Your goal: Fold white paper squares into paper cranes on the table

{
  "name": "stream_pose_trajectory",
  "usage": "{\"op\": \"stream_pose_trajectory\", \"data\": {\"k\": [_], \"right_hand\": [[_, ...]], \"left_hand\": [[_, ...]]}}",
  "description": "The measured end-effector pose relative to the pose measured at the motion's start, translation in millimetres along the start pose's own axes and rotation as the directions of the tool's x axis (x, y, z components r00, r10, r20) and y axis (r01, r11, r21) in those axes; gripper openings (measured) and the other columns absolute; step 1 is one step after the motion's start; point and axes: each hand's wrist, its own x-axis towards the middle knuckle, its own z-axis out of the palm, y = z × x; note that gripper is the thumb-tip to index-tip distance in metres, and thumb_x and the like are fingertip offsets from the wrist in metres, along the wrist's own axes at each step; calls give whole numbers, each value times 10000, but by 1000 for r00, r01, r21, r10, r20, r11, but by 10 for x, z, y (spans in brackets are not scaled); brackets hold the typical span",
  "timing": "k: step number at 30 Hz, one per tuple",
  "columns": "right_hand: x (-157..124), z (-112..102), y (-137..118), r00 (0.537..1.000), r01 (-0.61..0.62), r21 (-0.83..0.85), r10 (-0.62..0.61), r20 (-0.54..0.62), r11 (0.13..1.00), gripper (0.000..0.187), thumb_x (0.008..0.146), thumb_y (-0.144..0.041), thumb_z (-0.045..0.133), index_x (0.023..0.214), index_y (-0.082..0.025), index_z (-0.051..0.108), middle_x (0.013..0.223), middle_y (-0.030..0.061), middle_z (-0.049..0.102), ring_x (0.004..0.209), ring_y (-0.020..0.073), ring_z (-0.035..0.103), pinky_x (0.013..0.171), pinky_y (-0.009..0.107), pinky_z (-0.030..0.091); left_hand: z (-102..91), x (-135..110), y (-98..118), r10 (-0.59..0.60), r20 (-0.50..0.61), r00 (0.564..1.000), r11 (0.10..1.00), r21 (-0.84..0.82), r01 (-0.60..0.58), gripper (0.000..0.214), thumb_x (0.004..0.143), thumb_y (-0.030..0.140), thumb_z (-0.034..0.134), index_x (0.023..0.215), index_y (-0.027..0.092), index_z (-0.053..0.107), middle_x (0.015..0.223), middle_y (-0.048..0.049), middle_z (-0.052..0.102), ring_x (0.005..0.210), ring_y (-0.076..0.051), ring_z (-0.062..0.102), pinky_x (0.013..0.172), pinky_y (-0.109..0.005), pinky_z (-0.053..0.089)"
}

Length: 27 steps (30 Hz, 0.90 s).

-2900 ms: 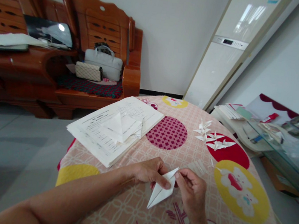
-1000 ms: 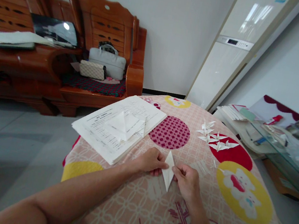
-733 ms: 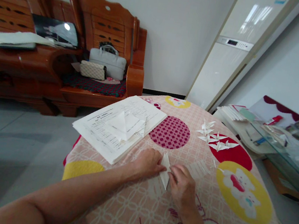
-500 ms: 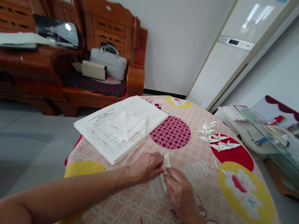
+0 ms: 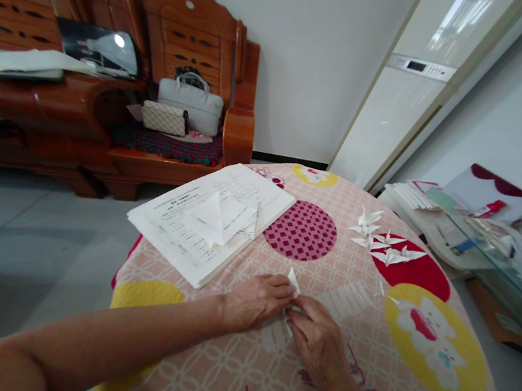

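Between my hands is a small piece of folded white paper (image 5: 294, 282), narrow and pointed at its far end. My left hand (image 5: 259, 301) lies over its left side with the fingers curled and pressing on it. From the right, my right hand (image 5: 317, 333) pinches the paper's lower part with thumb and fingers. Much of the paper is hidden under the fingers. Several folded paper cranes (image 5: 394, 254) stand to the right, partly over a red patch of the cloth. Left of my hands lies a stack of printed sheets (image 5: 174, 234) with folded white paper (image 5: 210, 217) on top.
A patterned tablecloth (image 5: 223, 363) covers the round table. Beyond it stand a wooden bench (image 5: 187, 36) with a grey bag (image 5: 195, 108) and a tall white air conditioner (image 5: 385, 109). At the right, a glass-topped side table (image 5: 485, 260) holds papers and small items.
My left hand has slid right and over the paper, covering more of its middle. My right hand still pinches the lower part. The view has shifted slightly.
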Motion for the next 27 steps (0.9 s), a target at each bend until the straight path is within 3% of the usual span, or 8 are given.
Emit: {"op": "stream_pose_trajectory", "data": {"k": [12, 16, 27], "right_hand": [[-29, 33, 32, 1000, 14, -19, -14, -22, 1000, 243, 895, -111, 486, 863, -174, 719, 1034, 120, 681, 975, 232, 636, 840, 356, 550], [-34, 49, 64, 1000, -4, 8, 4, -26, 1000, 262, 854, -74, 498, 985, -164, 706, 1147, 138, 668, 1086, 247, 611, 929, 391, 528], [-44, 137, 145, 999, -36, -32, 37, 37, 999, 537, 792, -71, 487, 1320, -146, 551, 1350, 159, 557, 1266, 282, 495, 1050, 481, 436]], "left_hand": [[-43, -32, 120, -193, 76, 978, 980, 56, 189, 225, 903, 143, 448, 1086, 115, 576, 1131, -132, 601, 1117, -234, 522, 940, -351, 459], [-41, -31, 154, -227, 77, 971, 972, 73, 222, 211, 906, 141, 434, 1049, 115, 588, 1112, -136, 600, 1105, -238, 525, 930, -355, 471], [-38, -14, 167, -242, 100, 965, 969, 70, 236, 181, 876, 109, 456, 994, 109, 593, 1025, -126, 593, 1040, -236, 526, 887, -348, 491]]}}
